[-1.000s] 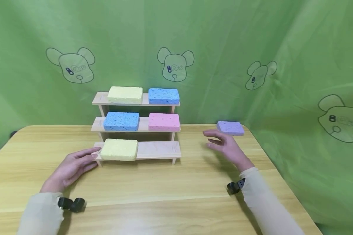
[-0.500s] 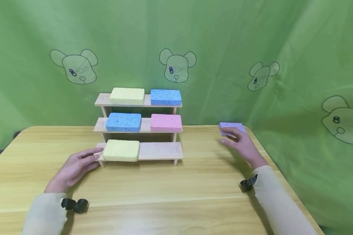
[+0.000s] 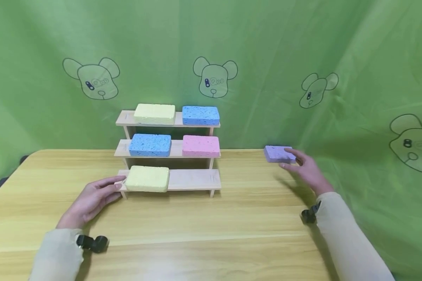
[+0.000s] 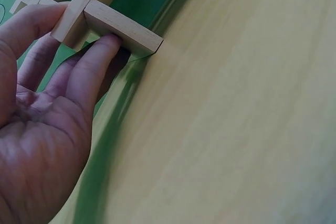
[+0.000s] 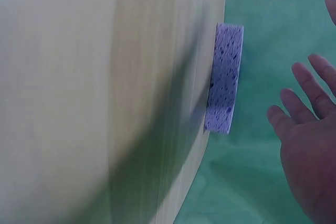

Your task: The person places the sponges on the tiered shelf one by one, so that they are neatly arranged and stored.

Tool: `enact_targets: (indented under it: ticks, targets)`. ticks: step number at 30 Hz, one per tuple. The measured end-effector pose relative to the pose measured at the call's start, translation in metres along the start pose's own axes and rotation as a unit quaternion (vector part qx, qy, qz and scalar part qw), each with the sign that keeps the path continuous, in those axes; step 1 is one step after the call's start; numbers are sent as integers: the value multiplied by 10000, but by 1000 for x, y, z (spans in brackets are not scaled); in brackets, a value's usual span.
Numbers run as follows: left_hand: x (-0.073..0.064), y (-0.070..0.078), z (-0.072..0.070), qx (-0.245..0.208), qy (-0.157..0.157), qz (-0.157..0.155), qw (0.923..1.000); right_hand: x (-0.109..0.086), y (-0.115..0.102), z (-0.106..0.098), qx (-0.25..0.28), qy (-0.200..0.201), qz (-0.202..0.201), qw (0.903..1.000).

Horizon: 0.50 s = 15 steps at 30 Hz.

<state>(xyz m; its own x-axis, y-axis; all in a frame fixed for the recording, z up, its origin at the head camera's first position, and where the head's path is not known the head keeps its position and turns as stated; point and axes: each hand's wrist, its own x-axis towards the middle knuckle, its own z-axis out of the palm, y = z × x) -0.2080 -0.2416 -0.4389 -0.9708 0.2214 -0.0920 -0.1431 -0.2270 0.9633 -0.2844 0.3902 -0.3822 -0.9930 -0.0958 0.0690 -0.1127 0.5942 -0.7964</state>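
A three-tier wooden shelf (image 3: 193,179) stands on the table. My left hand (image 3: 91,201) holds the left end of its lowest tier; in the left wrist view, the left hand's fingers (image 4: 92,66) bend in against the wooden leg (image 4: 123,27). Beside that hand, a pale yellow sponge (image 3: 147,178) lies on the lowest tier, with the tier's right half bare. My right hand (image 3: 307,171) hovers with spread fingers over the right side of a purple sponge (image 3: 278,154) at the table's back right corner. In the right wrist view, a gap shows between this sponge (image 5: 224,80) and the fingers.
The middle tier bears a blue sponge (image 3: 150,145) and a pink sponge (image 3: 201,146). On the top tier sit another yellow sponge (image 3: 154,114) and another blue sponge (image 3: 200,115). A green curtain (image 3: 260,78) hangs close behind and to the right of the table (image 3: 197,226).
My right hand has moved right, from left of the purple sponge to over its right side. My left hand keeps its place at the shelf. The view has shifted slightly.
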Motion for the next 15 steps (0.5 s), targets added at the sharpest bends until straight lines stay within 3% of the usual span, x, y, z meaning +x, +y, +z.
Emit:
enact_targets:
  ticks: [5, 15]
  targets:
    - [-2, -1, -1, -100, -17, 63, 9999, 12, 8, -7, -339, -8, 16, 9994]
    - [-2, -1, -2, -362, -88, 57, 9993, 36, 22, -20, -1075, -305, 502, 9925]
